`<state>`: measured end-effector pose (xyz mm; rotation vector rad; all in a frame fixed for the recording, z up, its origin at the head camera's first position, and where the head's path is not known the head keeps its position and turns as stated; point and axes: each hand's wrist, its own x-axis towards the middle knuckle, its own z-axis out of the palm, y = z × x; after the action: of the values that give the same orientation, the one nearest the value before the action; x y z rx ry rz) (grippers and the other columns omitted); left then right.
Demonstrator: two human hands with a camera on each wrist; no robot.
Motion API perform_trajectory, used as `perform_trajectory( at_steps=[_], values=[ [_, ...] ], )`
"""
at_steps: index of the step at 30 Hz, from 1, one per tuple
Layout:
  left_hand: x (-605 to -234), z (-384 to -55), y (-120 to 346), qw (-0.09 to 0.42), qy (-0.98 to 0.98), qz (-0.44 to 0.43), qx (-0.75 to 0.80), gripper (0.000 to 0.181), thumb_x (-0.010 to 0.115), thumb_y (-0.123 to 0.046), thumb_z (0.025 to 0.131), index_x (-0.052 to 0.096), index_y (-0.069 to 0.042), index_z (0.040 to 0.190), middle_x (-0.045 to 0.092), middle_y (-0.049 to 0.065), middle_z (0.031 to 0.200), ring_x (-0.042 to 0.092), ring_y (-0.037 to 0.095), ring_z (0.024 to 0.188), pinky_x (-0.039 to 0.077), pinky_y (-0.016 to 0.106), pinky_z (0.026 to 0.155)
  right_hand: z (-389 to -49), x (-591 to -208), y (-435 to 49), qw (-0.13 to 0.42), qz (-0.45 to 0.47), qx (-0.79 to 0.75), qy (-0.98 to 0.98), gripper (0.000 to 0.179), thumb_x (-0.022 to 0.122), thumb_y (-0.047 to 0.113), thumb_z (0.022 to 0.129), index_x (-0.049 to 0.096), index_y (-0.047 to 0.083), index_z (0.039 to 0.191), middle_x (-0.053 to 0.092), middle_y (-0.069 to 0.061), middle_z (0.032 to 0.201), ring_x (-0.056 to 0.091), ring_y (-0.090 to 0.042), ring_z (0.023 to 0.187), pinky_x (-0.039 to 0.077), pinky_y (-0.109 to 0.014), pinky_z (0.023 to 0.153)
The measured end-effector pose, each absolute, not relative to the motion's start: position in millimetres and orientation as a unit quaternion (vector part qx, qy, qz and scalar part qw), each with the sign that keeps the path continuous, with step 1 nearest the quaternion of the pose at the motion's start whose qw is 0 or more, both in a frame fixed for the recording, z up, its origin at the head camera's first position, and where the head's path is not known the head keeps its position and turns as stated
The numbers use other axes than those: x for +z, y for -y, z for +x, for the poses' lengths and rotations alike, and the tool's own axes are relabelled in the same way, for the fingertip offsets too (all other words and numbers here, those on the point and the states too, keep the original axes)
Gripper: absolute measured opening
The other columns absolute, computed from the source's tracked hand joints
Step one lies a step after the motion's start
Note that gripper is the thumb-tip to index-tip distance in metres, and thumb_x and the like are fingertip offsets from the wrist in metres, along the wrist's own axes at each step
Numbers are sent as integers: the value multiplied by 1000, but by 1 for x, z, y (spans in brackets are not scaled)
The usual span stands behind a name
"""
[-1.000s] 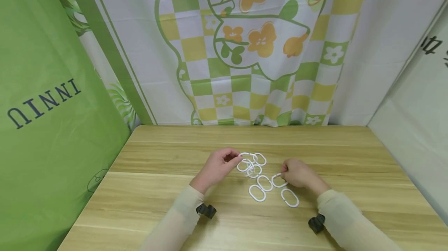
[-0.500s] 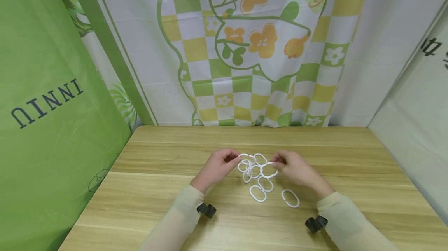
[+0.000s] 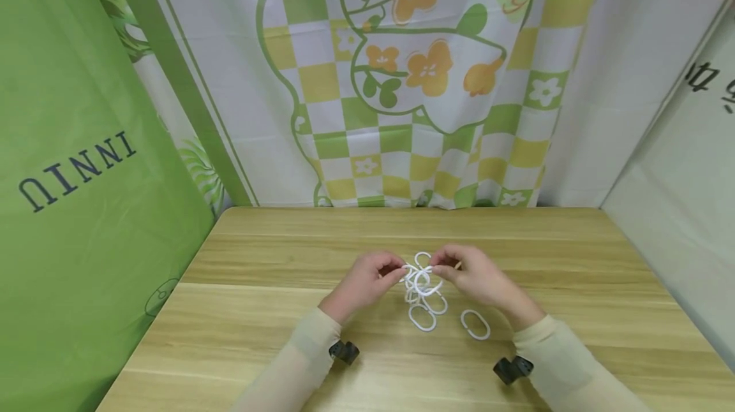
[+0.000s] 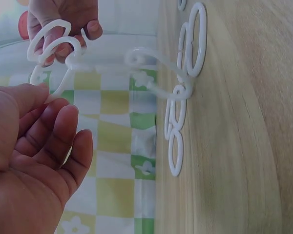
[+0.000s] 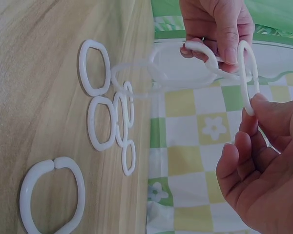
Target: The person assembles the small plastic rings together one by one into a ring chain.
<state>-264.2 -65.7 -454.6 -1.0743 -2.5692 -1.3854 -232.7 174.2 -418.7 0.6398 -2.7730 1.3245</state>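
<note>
White oval plastic rings, each with a small split, are held up between the two hands over the table. My left hand (image 3: pixel 367 281) pinches one ring between thumb and fingertips, and a short linked chain (image 5: pixel 212 48) hangs from it, its lower part blurred. My right hand (image 3: pixel 473 278) pinches another single ring (image 5: pixel 243 83) between thumb and index finger. In the right wrist view this ring overlaps the end of the chain at the left fingertips. The remaining right fingers are loosely curled, with nothing in them.
Several similar rings lie flat on the wooden table (image 3: pixel 275 335) below the hands, close together. One split ring (image 5: pixel 25 200) lies apart, nearer the right forearm. A checked curtain (image 3: pixel 367 138) hangs behind the table, and a green cloth (image 3: pixel 69 259) on the left.
The right hand has lifted a ring from the right side and brought it leftward to the left hand. The left hand has raised its chain and shifted slightly right.
</note>
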Motion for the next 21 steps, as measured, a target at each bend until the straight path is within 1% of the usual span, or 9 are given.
perform_trajectory(
  at_steps=[6, 11, 16, 21],
  values=[
    [-454, -262, 63, 15, 823, -354, -444, 11, 66, -10, 95, 71, -1, 100, 67, -2, 90, 58, 5, 73, 51, 22, 64, -232, -421, -174, -17, 214, 431, 876, 4, 65, 11, 95, 68, 13, 93, 63, -1, 84, 55, -16, 74, 47, -28, 62],
    [-456, -262, 62, 21, 820, -362, -443, 9, 67, -7, 94, 71, -2, 100, 67, -1, 91, 59, 6, 76, 52, 22, 67, -230, -421, -174, -27, 220, 435, 873, 4, 64, 13, 96, 67, 13, 93, 61, -2, 82, 52, -17, 72, 45, -28, 60],
    [-455, -262, 63, 19, 818, -361, -447, 9, 66, -8, 95, 71, -2, 100, 68, -2, 92, 60, 5, 77, 52, 22, 67, -230, -424, -174, -33, 226, 436, 871, 7, 65, 18, 96, 66, 12, 92, 58, 2, 81, 52, -19, 74, 44, -28, 61],
    [-455, -263, 64, 8, 816, -355, -455, 11, 66, -12, 96, 71, -4, 101, 68, -4, 91, 61, 4, 77, 53, 23, 66, -230, -425, -173, -38, 213, 438, 873, 3, 65, 13, 95, 68, 12, 96, 62, -2, 84, 54, -20, 75, 46, -28, 63]
  ],
)
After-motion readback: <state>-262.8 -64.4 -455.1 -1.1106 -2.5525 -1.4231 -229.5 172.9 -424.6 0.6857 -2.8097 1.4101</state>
